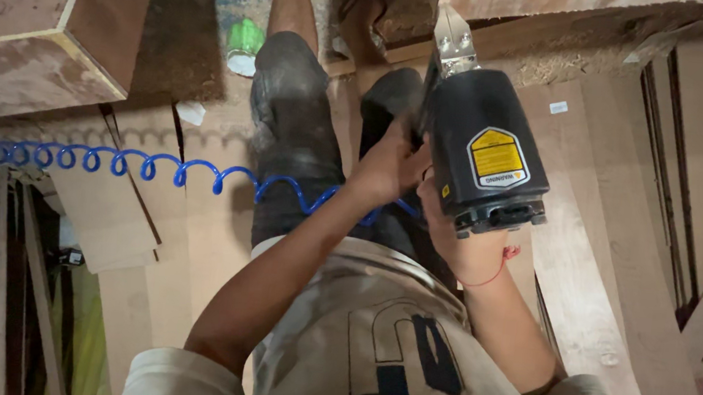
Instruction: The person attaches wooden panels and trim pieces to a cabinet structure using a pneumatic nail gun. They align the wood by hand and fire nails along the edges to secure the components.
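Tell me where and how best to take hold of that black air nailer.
Grip the black air nailer by its handle below the body, coming from underneath, as the right hand does now. The bulky head offers no grip, and the metal nose points away. The left hand steadies it at the side, near the blue coiled hose.

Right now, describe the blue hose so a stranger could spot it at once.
Start at the black nail gun in the right hand. A hose runs from beside it leftward across the plywood floor. It alone is bright blue and coiled like a spring.
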